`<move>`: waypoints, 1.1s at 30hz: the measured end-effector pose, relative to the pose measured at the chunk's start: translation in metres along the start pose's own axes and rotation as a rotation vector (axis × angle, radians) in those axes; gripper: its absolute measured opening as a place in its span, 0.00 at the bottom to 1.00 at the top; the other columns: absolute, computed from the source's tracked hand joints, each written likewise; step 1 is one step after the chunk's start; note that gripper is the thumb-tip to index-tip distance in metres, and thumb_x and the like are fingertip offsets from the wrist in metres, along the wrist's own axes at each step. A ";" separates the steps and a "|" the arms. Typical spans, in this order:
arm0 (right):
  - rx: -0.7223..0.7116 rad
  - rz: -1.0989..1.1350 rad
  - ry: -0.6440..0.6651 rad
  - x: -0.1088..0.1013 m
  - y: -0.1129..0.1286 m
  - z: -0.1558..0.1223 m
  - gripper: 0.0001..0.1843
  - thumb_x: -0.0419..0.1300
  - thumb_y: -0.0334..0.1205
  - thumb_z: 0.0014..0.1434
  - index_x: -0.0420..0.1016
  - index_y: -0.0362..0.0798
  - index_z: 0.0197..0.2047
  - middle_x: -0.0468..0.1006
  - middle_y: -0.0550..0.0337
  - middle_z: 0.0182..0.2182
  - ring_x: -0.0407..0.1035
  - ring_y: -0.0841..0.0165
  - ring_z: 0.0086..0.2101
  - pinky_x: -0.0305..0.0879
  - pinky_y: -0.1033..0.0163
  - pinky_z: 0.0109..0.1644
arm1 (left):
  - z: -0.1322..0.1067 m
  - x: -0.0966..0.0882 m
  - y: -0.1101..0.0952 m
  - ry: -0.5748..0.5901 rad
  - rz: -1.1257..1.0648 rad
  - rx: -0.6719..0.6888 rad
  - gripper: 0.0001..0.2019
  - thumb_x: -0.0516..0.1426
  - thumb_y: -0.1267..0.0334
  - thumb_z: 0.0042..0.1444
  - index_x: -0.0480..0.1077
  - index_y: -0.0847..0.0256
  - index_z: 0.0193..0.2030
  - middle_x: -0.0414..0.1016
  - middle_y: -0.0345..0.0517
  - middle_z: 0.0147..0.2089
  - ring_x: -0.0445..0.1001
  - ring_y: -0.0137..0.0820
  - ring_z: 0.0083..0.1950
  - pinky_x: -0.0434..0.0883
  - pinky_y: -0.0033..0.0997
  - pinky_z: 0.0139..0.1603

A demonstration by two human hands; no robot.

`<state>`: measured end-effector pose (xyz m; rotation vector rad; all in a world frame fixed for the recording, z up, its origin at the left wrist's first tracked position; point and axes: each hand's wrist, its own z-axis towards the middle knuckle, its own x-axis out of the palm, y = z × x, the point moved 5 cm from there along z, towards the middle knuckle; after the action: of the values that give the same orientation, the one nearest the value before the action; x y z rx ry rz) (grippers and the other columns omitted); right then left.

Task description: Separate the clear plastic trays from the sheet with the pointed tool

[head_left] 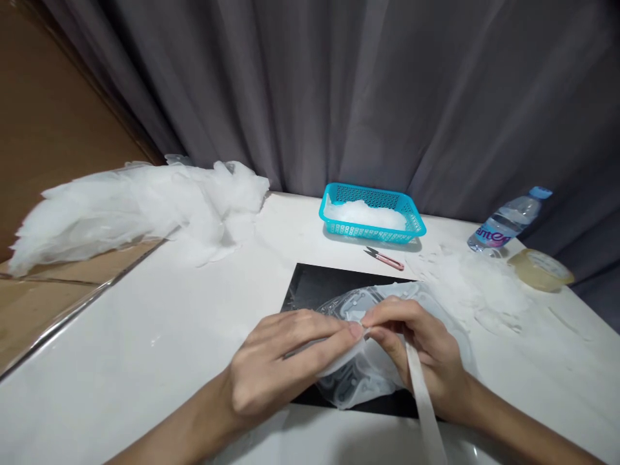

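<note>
A translucent whitish plastic sheet with moulded shapes (pixel 361 391) lies over a black mat (pixel 310 284) in front of me. My left hand (pixel 285 355) pinches the sheet's raised edge between thumb and fingers. Close against it, the thumb and index finger of my right hand (pixel 421 342) pinch the same spot. A flat white strip (pixel 426 413) runs down out of my right hand toward the bottom of the view. Exactly what sits between the fingertips is too small to make out.
Behind the mat are pink-handled thread snips (pixel 385 258) and a blue basket (pixel 372 234) with white pieces inside. A stack of translucent white sheets (pixel 140 200) lies at left on cardboard. To the right are white scraps (pixel 489 284), a tilted-looking water bottle (pixel 508 223) and a tape roll (pixel 540 271).
</note>
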<state>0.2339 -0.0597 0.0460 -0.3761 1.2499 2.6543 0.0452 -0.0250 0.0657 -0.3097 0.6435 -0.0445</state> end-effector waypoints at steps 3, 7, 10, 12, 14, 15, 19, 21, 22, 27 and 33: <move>0.003 -0.023 -0.012 0.000 0.000 0.000 0.14 0.61 0.30 0.70 0.73 0.55 0.54 0.80 0.61 0.36 0.75 0.67 0.35 0.70 0.63 0.35 | 0.001 0.000 0.001 -0.003 -0.082 -0.071 0.19 0.62 0.74 0.67 0.75 0.60 0.63 0.86 0.50 0.50 0.86 0.34 0.47 0.82 0.27 0.49; -0.064 -0.036 -0.002 0.001 0.003 0.000 0.19 0.60 0.28 0.70 0.70 0.57 0.59 0.82 0.60 0.40 0.76 0.68 0.35 0.72 0.63 0.36 | 0.000 -0.001 0.006 0.006 -0.184 -0.238 0.26 0.64 0.76 0.63 0.75 0.47 0.64 0.87 0.42 0.48 0.87 0.35 0.43 0.83 0.28 0.44; -0.050 -0.050 0.009 0.000 0.002 -0.001 0.19 0.60 0.28 0.70 0.70 0.57 0.59 0.82 0.60 0.39 0.77 0.68 0.34 0.72 0.62 0.34 | 0.001 -0.003 0.007 -0.009 -0.234 -0.268 0.25 0.64 0.76 0.63 0.76 0.45 0.63 0.87 0.41 0.47 0.87 0.35 0.41 0.83 0.29 0.42; -0.019 -0.078 0.004 -0.001 0.000 -0.002 0.17 0.61 0.30 0.70 0.70 0.57 0.57 0.81 0.62 0.36 0.76 0.67 0.31 0.71 0.63 0.31 | 0.003 -0.002 0.007 -0.004 -0.247 -0.278 0.25 0.64 0.77 0.62 0.77 0.47 0.62 0.87 0.42 0.48 0.87 0.35 0.43 0.82 0.28 0.44; -0.002 -0.103 -0.008 -0.001 -0.002 -0.004 0.15 0.62 0.31 0.70 0.70 0.57 0.56 0.80 0.62 0.34 0.75 0.68 0.30 0.70 0.63 0.30 | 0.007 0.000 0.006 0.000 -0.243 -0.281 0.24 0.65 0.78 0.61 0.78 0.49 0.60 0.87 0.43 0.47 0.86 0.33 0.42 0.81 0.26 0.44; 0.001 -0.110 -0.012 0.000 -0.002 -0.005 0.14 0.61 0.31 0.70 0.70 0.56 0.55 0.80 0.62 0.34 0.75 0.68 0.30 0.70 0.64 0.30 | 0.009 0.001 0.006 -0.010 -0.242 -0.282 0.23 0.65 0.78 0.60 0.78 0.51 0.58 0.87 0.42 0.45 0.86 0.32 0.41 0.81 0.25 0.44; 0.025 -0.107 -0.008 0.003 -0.003 -0.008 0.12 0.61 0.33 0.70 0.70 0.55 0.54 0.79 0.61 0.36 0.74 0.69 0.30 0.69 0.65 0.30 | 0.012 0.005 0.008 -0.050 -0.289 -0.335 0.16 0.66 0.77 0.60 0.79 0.54 0.51 0.85 0.41 0.41 0.83 0.29 0.38 0.79 0.23 0.42; 0.043 -0.095 -0.008 0.003 -0.003 -0.008 0.11 0.61 0.33 0.70 0.70 0.55 0.54 0.79 0.61 0.36 0.73 0.70 0.29 0.68 0.65 0.30 | 0.010 0.008 0.011 -0.035 -0.318 -0.398 0.13 0.65 0.76 0.62 0.79 0.54 0.49 0.85 0.40 0.41 0.83 0.29 0.39 0.79 0.23 0.42; 0.056 -0.088 -0.010 0.003 -0.002 -0.008 0.11 0.62 0.33 0.70 0.70 0.55 0.53 0.78 0.62 0.36 0.72 0.71 0.29 0.68 0.65 0.29 | 0.009 0.009 0.012 -0.027 -0.323 -0.431 0.12 0.66 0.75 0.62 0.80 0.54 0.48 0.85 0.39 0.41 0.83 0.28 0.39 0.78 0.23 0.43; 0.134 -0.044 -0.013 0.003 -0.002 -0.009 0.05 0.61 0.38 0.71 0.72 0.53 0.49 0.77 0.60 0.35 0.74 0.68 0.30 0.71 0.64 0.30 | 0.007 0.007 0.012 -0.028 -0.337 -0.510 0.09 0.67 0.71 0.62 0.81 0.53 0.45 0.86 0.38 0.39 0.84 0.29 0.37 0.79 0.22 0.40; 0.189 -0.024 -0.016 0.005 -0.006 -0.013 0.05 0.59 0.43 0.72 0.71 0.52 0.48 0.77 0.58 0.35 0.75 0.66 0.32 0.75 0.62 0.34 | 0.009 0.004 0.010 -0.071 -0.376 -0.475 0.08 0.67 0.71 0.61 0.82 0.54 0.45 0.87 0.40 0.39 0.85 0.31 0.36 0.80 0.25 0.40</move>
<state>0.2322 -0.0654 0.0324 -0.3376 1.4660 2.4870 0.0532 -0.0132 0.0669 -0.8856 0.5132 -0.2410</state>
